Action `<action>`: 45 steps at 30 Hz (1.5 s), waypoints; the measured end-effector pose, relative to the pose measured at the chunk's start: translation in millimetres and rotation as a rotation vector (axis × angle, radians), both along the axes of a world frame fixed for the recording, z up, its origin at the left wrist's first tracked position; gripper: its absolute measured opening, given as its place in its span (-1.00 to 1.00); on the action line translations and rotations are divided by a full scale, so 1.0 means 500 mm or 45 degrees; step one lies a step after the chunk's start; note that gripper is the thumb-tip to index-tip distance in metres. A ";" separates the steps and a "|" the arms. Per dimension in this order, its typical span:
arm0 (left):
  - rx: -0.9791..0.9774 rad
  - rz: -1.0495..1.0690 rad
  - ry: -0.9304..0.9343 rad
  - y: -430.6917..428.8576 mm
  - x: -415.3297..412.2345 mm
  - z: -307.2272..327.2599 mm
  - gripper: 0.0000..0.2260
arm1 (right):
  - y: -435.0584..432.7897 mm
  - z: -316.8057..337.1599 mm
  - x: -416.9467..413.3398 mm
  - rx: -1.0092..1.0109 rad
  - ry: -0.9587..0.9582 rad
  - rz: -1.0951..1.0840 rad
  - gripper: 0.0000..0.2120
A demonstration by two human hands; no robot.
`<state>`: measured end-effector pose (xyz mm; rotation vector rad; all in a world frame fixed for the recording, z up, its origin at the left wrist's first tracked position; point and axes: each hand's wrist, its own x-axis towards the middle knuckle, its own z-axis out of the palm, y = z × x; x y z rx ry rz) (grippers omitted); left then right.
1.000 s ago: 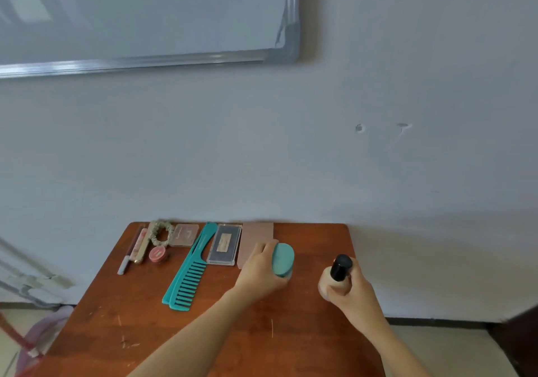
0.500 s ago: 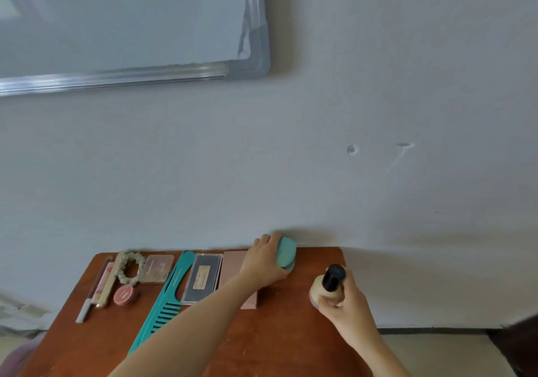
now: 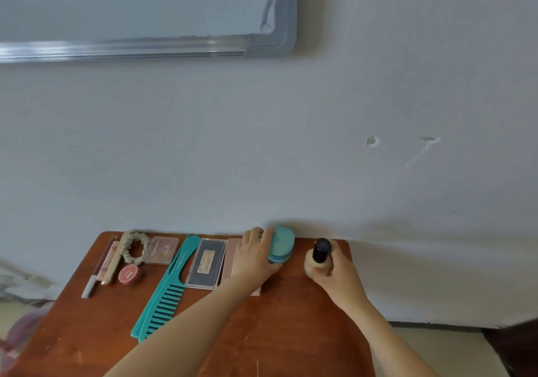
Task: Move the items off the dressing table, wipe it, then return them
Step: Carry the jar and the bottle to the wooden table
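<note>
The left hand (image 3: 256, 256) curls round a round teal case (image 3: 281, 242) at the far edge of the worktop (image 3: 291, 324), by the wall. The right hand (image 3: 337, 272) wraps a beige bottle (image 3: 317, 260) near the far right corner. That bottle stands close to the right edge, so a careless release could tip it off. The case, held tilted, might roll if set down on its rim. The bottle's long axis is upright, black cap on top.

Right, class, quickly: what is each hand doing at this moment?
Left hand: grips the teal compact.
Right hand: grips the black-capped bottle.
</note>
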<state>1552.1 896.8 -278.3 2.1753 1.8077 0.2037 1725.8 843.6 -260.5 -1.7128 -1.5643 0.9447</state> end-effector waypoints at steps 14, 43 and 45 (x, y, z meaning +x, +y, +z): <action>0.104 0.394 -0.040 -0.245 -0.187 -0.030 -0.57 | 0.080 -0.017 -0.019 0.004 -0.112 0.058 -0.59; 0.239 0.047 -0.239 -0.214 -0.112 0.049 -0.57 | -0.153 0.094 0.046 0.104 -0.722 0.144 -0.52; 0.263 -0.088 -0.266 -0.199 -0.091 0.066 -0.55 | -0.190 0.107 0.056 0.088 -0.742 0.051 -0.52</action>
